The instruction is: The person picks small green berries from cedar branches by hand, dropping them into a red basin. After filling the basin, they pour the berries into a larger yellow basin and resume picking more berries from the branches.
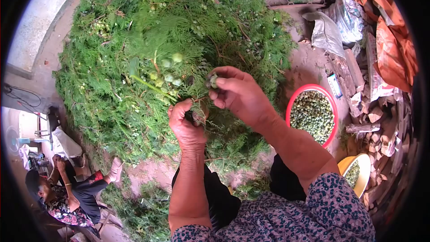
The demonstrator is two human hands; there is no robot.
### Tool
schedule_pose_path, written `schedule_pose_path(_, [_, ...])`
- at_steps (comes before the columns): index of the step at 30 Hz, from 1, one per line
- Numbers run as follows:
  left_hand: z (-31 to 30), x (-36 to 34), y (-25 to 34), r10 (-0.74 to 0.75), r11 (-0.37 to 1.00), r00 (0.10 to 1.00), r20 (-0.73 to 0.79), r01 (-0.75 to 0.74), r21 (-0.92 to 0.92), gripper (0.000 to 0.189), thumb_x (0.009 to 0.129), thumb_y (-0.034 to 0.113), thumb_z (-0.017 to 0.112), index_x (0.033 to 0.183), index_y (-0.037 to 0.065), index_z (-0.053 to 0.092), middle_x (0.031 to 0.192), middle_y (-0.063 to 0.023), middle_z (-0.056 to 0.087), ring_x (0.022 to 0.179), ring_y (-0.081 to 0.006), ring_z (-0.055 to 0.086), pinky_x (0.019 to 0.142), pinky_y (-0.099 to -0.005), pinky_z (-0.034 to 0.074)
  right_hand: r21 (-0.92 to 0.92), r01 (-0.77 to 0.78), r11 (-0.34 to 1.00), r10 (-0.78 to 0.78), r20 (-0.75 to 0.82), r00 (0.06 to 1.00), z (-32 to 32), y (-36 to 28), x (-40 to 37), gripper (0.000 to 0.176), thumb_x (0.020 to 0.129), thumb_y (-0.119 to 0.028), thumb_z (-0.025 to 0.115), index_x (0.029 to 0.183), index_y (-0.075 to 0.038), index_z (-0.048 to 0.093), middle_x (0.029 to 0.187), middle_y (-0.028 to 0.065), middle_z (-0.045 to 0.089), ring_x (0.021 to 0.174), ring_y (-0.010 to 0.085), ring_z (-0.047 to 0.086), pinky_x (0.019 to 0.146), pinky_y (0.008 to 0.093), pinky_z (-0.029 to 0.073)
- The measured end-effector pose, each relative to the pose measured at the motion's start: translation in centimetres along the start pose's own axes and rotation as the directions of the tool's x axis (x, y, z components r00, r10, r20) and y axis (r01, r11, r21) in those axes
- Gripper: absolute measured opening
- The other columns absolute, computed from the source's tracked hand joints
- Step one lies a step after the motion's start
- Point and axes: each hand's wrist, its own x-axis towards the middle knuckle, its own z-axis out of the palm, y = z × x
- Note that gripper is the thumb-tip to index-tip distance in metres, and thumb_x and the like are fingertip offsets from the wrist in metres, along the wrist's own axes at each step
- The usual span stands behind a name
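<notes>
My left hand [187, 123] is closed around the stem of a conifer sprig [168, 79], whose pale green cones stick up past the thumb. Just to its right, my right hand [237, 92] pinches a few small green cones [213, 80] between thumb and fingers. Both hands are above the near part of a large heap of feathery green conifer branches [107, 80], which bears many similar cones. Part of the sprig's stem is hidden inside the left fist.
To the right stands a red-rimmed basin [335, 114] of loose green cones, with a yellow basin [366, 175] holding more below it. Stacked firewood [375, 115] and an orange tarp [394, 49] line the right side. Another person [67, 197] sits at lower left.
</notes>
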Motion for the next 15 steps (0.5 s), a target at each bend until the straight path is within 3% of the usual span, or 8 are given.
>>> schedule_pose_path(2, [0.0,-0.4,0.8,-0.043,0.994,0.987,0.152,0.058,-0.096,0.015,0.071,0.016,0.058,0.065,0.004,0.053,0.054,-0.0045,0.049,0.045,-0.0158,0.045,0.045,-0.029,0.037,0.072,-0.021,0.997,0.019,0.024,1.0,-0.2,-0.9,0.2,0.017,0.083,-0.004,0.05,0.1,-0.003,0.053,0.088,0.009,0.058,0.069,0.0175,0.055,0.053,0.025,0.042])
schedule_pose_path(5, [0.5,-0.7,0.9,0.008,0.999,0.999,0.041,-0.006,-0.044,0.02,0.074,0.022,0.058,0.065,0.004,0.053,0.052,-0.0064,0.049,0.044,-0.017,0.045,0.045,-0.0289,0.037,0.154,-0.028,0.988,0.02,0.056,0.998,-0.6,-1.5,0.4,0.014,0.082,-0.005,0.051,0.096,-0.005,0.053,0.088,0.0095,0.057,0.067,0.0188,0.055,0.052,0.0244,0.042])
schedule_pose_path(8, [0.9,-0.6,1.0,0.01,1.0,1.0,0.006,-0.01,-0.003,0.022,0.074,0.024,0.058,0.064,0.006,0.048,0.05,-0.0055,0.044,0.043,-0.0171,0.039,0.043,-0.0289,0.031,0.055,0.007,0.998,-0.01,0.058,0.998,-1.1,-1.5,0.3,0.013,0.081,-0.008,0.056,0.094,-0.004,0.056,0.085,0.0087,0.057,0.066,0.0176,0.054,0.051,0.0229,0.04])
schedule_pose_path(10, [0.8,-0.6,1.0,0.013,1.0,1.0,-0.004,-0.013,0.006,0.023,0.073,0.024,0.056,0.063,0.007,0.044,0.048,-0.0043,0.038,0.041,-0.0169,0.033,0.041,-0.0283,0.026,-0.463,0.044,0.885,-0.064,-0.028,0.998,-0.4,-1.5,-0.1,0.016,0.079,-0.012,0.061,0.093,-0.003,0.06,0.081,0.0056,0.056,0.063,0.0153,0.053,0.051,0.0213,0.038])
schedule_pose_path(11, [0.3,-0.5,1.1,-0.008,1.0,0.999,0.053,0.009,-0.022,0.021,0.073,0.022,0.058,0.065,0.005,0.049,0.052,-0.0057,0.045,0.044,-0.0173,0.04,0.044,-0.0292,0.033,-0.463,0.044,0.885,-0.064,-0.028,0.998,-0.2,-1.4,0.1,0.016,0.079,-0.012,0.061,0.093,-0.003,0.06,0.081,0.0056,0.056,0.063,0.0153,0.053,0.051,0.0213,0.038])
schedule_pose_path(12, [0.1,-0.5,1.1,-0.028,0.998,0.994,0.109,0.033,-0.048,0.019,0.073,0.02,0.06,0.068,0.002,0.054,0.057,-0.0071,0.052,0.047,-0.0176,0.047,0.047,-0.0301,0.039,-0.703,0.24,0.669,-0.25,0.092,0.964,0.0,-1.4,0.3,0.019,0.077,-0.013,0.063,0.092,-0.001,0.061,0.078,0.0065,0.056,0.064,0.0162,0.053,0.054,0.0241,0.04])
schedule_pose_path(13, [0.1,-0.6,1.1,-0.029,0.998,0.994,0.109,0.035,-0.049,0.019,0.073,0.02,0.06,0.068,0.002,0.054,0.057,-0.0071,0.052,0.047,-0.0176,0.047,0.047,-0.0301,0.039,-0.846,0.397,0.356,-0.378,0.258,0.889,0.1,-1.5,0.5,0.022,0.074,-0.014,0.066,0.09,0.0,0.062,0.074,0.0074,0.056,0.066,0.0171,0.054,0.057,0.0269,0.041])
schedule_pose_path(15, [0.6,-0.8,1.3,-0.07,0.998,0.998,0.0,0.07,-0.002,0.018,0.07,0.018,0.062,0.073,0.001,0.057,0.065,-0.0062,0.055,0.055,-0.0171,0.051,0.051,-0.0299,0.042,-0.871,0.39,0.299,-0.305,0.3,0.904,-0.1,-1.9,0.6,0.023,0.073,-0.016,0.066,0.09,-0.001,0.063,0.074,0.0087,0.056,0.067,0.019,0.055,0.059,0.0287,0.042])
